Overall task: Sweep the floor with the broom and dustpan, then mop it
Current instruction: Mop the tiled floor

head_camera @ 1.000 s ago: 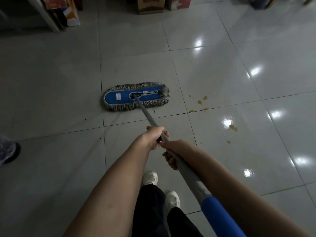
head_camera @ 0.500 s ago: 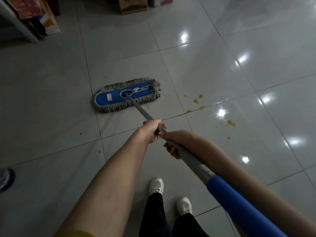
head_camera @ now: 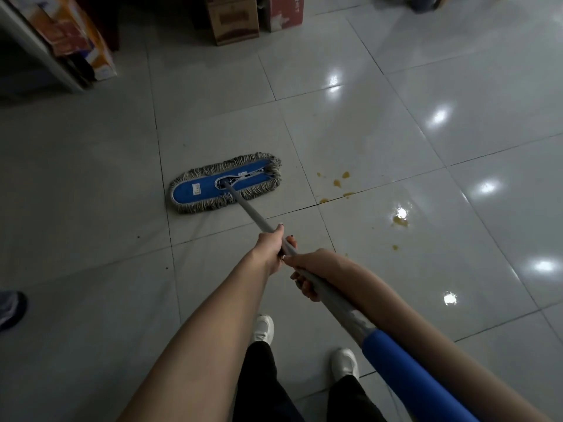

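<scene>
On my feed both hands are on the mop's grey pole point(head_camera: 248, 211), one just behind the other. The left hand point(head_camera: 271, 248) sits further down toward the head, fingers curled round the pole with the thumb lying along its top. The right hand point(head_camera: 307, 269) grips just behind it, nearly touching, with its fingers wrapped underneath so that I see only their tips. Behind the right hand the pole runs back along the forearm into a blue foam sleeve point(head_camera: 405, 370) at the lower right. The mop head point(head_camera: 201, 190), a blue pad with a grey fringe, lies flat on the pale tiled floor point(head_camera: 91, 178) ahead of the hands, its right end angled slightly away from me. To its right, apart from the fringe, I count a cluster of yellow-brown spots point(head_camera: 336, 182) beside a tile joint, and a larger blot point(head_camera: 399, 220) further right next to a light reflection. Below the arms I see black trousers point(head_camera: 259, 379) and two white shoes point(head_camera: 263, 327) planted on the tiles. A brown cardboard box point(head_camera: 234, 16) and a red box point(head_camera: 286, 10) stand along the far edge, orange cartons point(head_camera: 79, 38) lean at the upper left, and part of a dark shoe point(head_camera: 10, 309) shows at the left border.
</scene>
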The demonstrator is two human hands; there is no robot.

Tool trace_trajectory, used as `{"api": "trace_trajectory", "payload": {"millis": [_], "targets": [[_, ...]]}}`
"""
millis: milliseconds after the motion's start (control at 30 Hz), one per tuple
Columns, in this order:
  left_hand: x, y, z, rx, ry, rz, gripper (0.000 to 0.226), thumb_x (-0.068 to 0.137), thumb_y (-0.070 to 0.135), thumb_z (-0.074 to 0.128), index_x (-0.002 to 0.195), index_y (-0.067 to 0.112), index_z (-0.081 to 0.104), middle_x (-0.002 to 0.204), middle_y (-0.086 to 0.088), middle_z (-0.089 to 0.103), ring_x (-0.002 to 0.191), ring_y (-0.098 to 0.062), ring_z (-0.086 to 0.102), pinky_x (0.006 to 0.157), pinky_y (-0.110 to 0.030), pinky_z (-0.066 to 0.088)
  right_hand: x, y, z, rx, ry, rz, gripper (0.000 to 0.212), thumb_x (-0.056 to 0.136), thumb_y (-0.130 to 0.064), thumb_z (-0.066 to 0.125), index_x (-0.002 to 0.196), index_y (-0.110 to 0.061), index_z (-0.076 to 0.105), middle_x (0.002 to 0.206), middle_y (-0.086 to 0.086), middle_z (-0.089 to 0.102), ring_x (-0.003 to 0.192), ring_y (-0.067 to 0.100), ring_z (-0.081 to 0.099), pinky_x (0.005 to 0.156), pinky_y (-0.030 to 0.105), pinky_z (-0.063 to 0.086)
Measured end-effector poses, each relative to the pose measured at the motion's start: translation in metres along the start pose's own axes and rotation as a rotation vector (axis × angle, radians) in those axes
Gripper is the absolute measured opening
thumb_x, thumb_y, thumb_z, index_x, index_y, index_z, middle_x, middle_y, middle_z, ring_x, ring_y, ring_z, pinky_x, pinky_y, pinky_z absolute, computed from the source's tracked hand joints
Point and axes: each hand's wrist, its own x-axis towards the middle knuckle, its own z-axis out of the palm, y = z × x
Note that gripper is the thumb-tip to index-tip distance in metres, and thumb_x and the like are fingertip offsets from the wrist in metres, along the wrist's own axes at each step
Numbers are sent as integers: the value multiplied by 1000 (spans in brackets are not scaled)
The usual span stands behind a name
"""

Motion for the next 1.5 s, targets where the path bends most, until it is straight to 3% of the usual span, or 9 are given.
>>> {"api": "trace_trajectory", "payload": {"millis": [200,333,633,867,1033,1267,1400,1500], "targets": [[-36,-78,61,-34,-15,15,22,97,23,48,88,4,42,72,-6,50,58,-12,51,50,-23,47,-27,73,-65,-91,36,-26,40,94,-37,53,67,-9,44,40,-1,44,22,6,36,34,10,32],[-66,-121,93,-64,-40,-1,28,98,19,46,74,5,40,66,-4,43,55,-13,44,52,-24,41,-50,115,-98,-117,52,-10,40,95,-37,51,67,-9,42,30,-1,41,20,5,35,31,7,29],[-115,-221,119,102,-7,44,32,99,22,43,71,7,41,64,-4,46,54,-12,46,47,-20,42,-79,220,-127,-110,43,27,45,95,-44,48,66,-11,40,29,-2,40,20,4,34,32,7,26],[-152,-311,115,133,-33,17,31,99,20,43,71,8,41,64,-4,45,55,-12,45,49,-21,41,-104,320,-124,-32,66,-9,42,96,-37,51,68,-8,42,28,0,41,20,7,35,32,6,29],[-176,-362,127,182,-108,-3,30,101,19,39,73,8,40,64,-3,43,54,-13,44,32,-15,40,-128,373,-141,-53,87,12,41,95,-36,50,67,-8,42,29,-1,41,20,7,35,31,6,29],[-208,-451,163,255,-117,-4,28,100,17,39,73,9,40,63,-3,44,53,-12,46,33,-16,42,-154,466,-181,-91,93,-13,39,96,-35,48,68,-8,43,31,-2,43,23,6,37,34,9,31],[-234,-517,202,283,-115,35,31,101,15,38,70,9,40,55,-3,48,28,-6,50,31,-13,41,-173,534,-220,-50,89,-43,36,97,-32,46,70,-10,40,27,-3,40,20,5,35,32,6,28],[-253,-568,232,319,-137,13,33,101,17,38,69,9,42,60,-3,48,23,-4,47,29,-13,39,-187,585,-254,-70,112,-56,34,98,-30,44,70,-9,40,29,-2,41,21,5,35,33,7,28]]}}
